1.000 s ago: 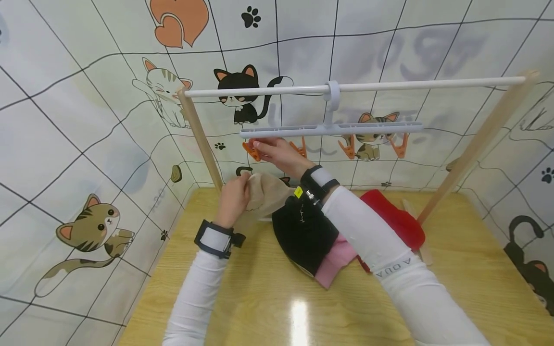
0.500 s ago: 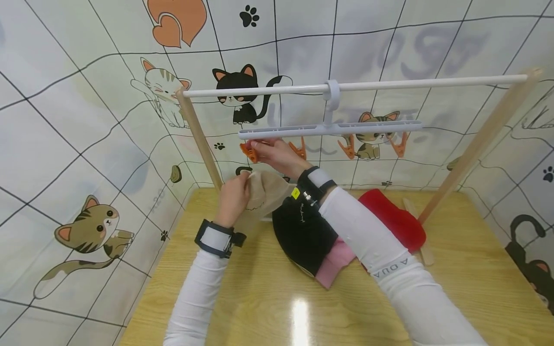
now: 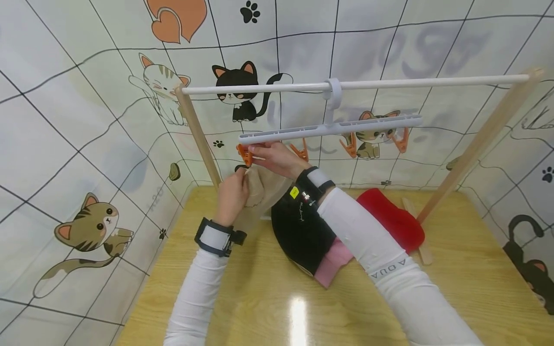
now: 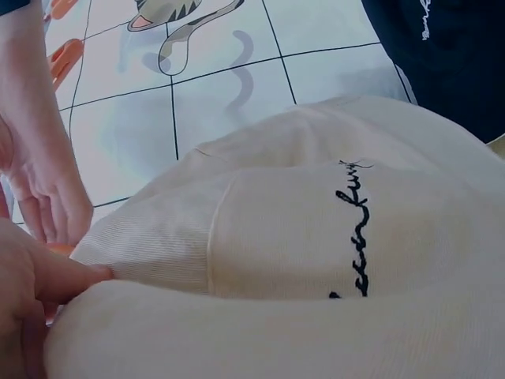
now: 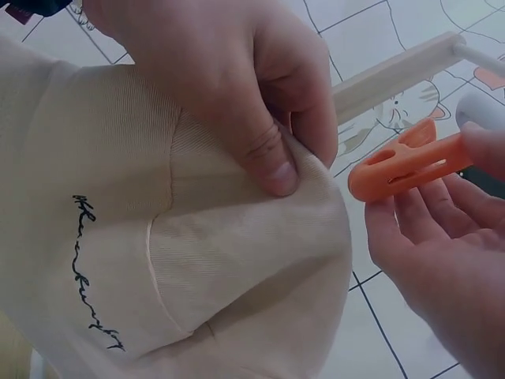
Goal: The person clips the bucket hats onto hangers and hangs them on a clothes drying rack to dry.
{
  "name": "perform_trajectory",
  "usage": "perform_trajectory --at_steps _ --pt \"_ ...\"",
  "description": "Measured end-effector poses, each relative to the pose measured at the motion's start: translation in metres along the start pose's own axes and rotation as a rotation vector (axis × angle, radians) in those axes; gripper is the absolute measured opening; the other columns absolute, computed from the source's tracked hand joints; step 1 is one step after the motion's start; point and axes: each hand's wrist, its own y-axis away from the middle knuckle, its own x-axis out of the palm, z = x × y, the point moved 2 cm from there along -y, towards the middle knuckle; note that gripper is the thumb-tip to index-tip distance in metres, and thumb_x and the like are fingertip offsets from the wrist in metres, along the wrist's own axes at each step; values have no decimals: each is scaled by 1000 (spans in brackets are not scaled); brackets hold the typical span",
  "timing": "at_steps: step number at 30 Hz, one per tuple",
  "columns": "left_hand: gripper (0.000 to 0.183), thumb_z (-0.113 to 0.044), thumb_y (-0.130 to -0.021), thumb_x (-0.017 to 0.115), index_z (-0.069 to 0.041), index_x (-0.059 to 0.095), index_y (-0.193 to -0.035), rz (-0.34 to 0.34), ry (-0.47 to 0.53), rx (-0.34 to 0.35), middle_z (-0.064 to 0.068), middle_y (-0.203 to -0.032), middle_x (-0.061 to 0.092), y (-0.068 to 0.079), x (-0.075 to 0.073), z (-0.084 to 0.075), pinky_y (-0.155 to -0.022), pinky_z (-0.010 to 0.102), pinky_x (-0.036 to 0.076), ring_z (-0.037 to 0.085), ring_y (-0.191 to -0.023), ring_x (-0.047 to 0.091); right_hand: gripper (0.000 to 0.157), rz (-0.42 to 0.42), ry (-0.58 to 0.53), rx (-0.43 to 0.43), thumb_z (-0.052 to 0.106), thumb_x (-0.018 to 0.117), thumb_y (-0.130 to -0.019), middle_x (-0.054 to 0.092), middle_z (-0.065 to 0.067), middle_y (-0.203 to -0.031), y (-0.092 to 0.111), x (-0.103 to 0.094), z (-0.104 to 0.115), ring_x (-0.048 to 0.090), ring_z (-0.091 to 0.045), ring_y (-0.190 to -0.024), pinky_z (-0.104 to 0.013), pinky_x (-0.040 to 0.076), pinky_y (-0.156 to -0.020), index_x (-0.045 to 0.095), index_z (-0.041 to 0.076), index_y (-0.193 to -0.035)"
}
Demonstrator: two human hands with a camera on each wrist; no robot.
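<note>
Left grip (image 3: 232, 198) pinches beige hat (image 5: 197, 237) near its edge.

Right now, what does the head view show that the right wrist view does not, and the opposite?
Only head shows the hanger hook and three unheld orange clips. Only right wrist clearly shows the seam beside the lettering and the palm of the right hand. Both show the left hand pinching beige cloth and the right hand pinching a fourth clip.

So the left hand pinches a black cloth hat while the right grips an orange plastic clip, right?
Not black: the right wrist view shows the left hand pinching a beige cloth hat; the right hand does grip an orange plastic clip.
</note>
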Motion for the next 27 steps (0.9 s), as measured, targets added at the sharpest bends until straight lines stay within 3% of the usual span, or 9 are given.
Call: perform_trajectory --at_steps 5,11,21,27 --pt "14 -5 -98 51 5 61 -98 0 -18 -4 19 -74 62 -1 -1 0 -53 43 45 30 -62 57 28 5 -61 -35 -9 40 -98 61 -9 -111 0 -3 -2 53 -23 -110 -39 36 -104 62 2 -113" --pt "16 -6 -99 50 5 61 -99 5 -21 -5 18 -72 61 -1 -2 -1 -51 41 44 29 -59 56 41 5 -125 -96 -12 38 -97 67 -3 -102 -1 -6 -4 54 -19 -104 -38 33 -106 71 13 -97" --pt "16 -8 -98 51 3 63 -99 -14 -35 -15 15 -67 58 -1 -1 -2 -45 40 41 28 -53 53 33 -96 -102 -87 -12 43 -96 68 -5 -98 -1 -7 -6 56 -20 -96 -40 36 -104 68 9 -95" --pt "18 -5 -96 50 6 65 -100 -16 25 -55 15 -66 57 -4 -1 -2 -44 37 38 28 -53 51 35 -114 -121 -69 -14 44 -95 68 -5 -93 -3 -3 -9 57 -20 -92 -42 37 -103 69 9 -92"
